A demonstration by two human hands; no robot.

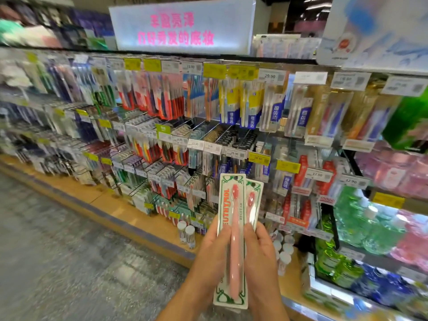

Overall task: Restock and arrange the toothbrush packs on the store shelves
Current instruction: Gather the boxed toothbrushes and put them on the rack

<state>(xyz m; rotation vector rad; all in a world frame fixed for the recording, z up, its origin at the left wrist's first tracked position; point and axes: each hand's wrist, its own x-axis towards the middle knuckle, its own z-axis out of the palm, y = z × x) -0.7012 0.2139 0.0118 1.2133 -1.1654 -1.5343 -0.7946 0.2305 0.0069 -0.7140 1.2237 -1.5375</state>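
Two white, green-trimmed toothbrush packs (232, 239) with pink brushes stand upright, overlapping, before the hanging shelf packs (234, 100).

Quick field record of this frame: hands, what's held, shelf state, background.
left hand: grips the left edge of the front toothbrush pack
right hand: grips the right edge of the packs
front toothbrush pack: upright, white card with green trim, pink brush
second toothbrush pack: behind the front one, fanned to the right, pink brush
packs on pegs yet: no, both held in front of the display
peg shelves: hanging toothbrush packs, yellow and white price tags
mouthwash bottles: right bay, green and pink
lit sign: pink text above the shelves
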